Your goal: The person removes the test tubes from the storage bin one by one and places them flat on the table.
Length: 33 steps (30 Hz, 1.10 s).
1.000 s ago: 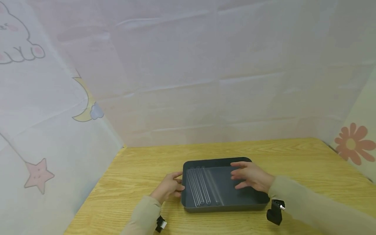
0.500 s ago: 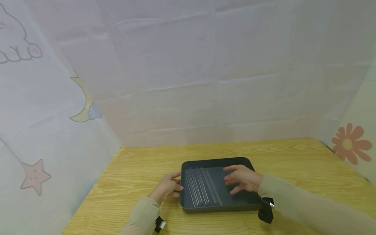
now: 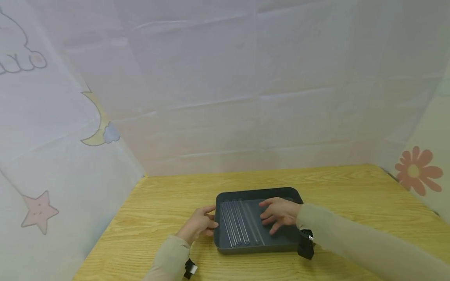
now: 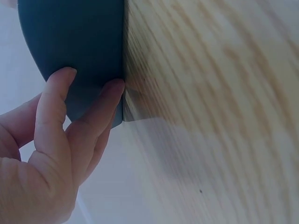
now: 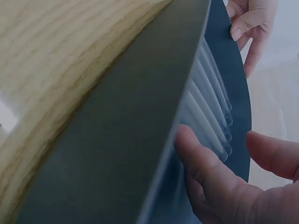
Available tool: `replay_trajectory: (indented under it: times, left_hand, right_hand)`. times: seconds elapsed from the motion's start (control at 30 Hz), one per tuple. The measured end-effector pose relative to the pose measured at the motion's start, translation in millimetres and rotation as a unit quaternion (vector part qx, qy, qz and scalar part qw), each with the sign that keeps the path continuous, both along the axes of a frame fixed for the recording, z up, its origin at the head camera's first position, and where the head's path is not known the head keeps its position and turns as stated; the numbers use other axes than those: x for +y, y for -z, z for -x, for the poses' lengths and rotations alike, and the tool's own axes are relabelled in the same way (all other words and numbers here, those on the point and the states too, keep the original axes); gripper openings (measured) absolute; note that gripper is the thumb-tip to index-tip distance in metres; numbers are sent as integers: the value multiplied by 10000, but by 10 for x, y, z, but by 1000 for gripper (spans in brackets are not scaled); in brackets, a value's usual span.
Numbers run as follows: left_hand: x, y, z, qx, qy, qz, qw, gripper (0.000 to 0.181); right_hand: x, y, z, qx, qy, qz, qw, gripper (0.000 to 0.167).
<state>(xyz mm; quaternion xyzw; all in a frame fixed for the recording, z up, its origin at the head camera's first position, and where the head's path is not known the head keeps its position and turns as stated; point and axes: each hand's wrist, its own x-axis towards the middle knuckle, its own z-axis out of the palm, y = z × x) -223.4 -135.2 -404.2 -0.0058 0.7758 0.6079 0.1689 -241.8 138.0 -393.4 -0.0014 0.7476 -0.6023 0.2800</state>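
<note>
A dark grey rectangular tray [image 3: 260,249] sits on the wooden table. Inside, toward its left, lie several clear test tubes [image 3: 241,221], roughly side by side, their rounded ends toward me. My left hand [image 3: 198,224] touches the tray's left side; in the left wrist view its fingertips [image 4: 114,88] rest on the outer wall. Over the right half of the tray is my right hand [image 3: 279,214], fingers spread and loosely bent, holding nothing. In the right wrist view its thumb and fingers stand apart close to the tubes [image 5: 210,109]. Whether it touches the tray floor is hidden.
The wooden table [image 3: 183,187] extends on both sides of the tray and behind it. A pale printed sheet [image 3: 211,97] hangs along the back and sides. Each wrist carries a small black camera mount [image 3: 306,245].
My right hand has moved left across the tray, nearer to the tubes. My left hand stays at the tray's left side. The head view has shifted slightly.
</note>
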Motion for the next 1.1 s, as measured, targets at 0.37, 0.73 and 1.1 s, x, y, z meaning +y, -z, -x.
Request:
replay_trajectory:
  times: [0.37, 0.73, 1.1]
  left_hand:
    - [16, 10, -3, -3, -68, 219, 9997, 67]
    - [27, 7, 19, -52, -82, 281, 9996, 67]
    - [33, 2, 4, -121, -134, 319, 9993, 66]
  right_hand:
    - [-140, 54, 120, -135, -114, -220, 9996, 49]
    - [-293, 16, 226, -346, -400, -499, 9974, 48]
    - [-373, -30, 294, -448, -646, -743, 9941, 45]
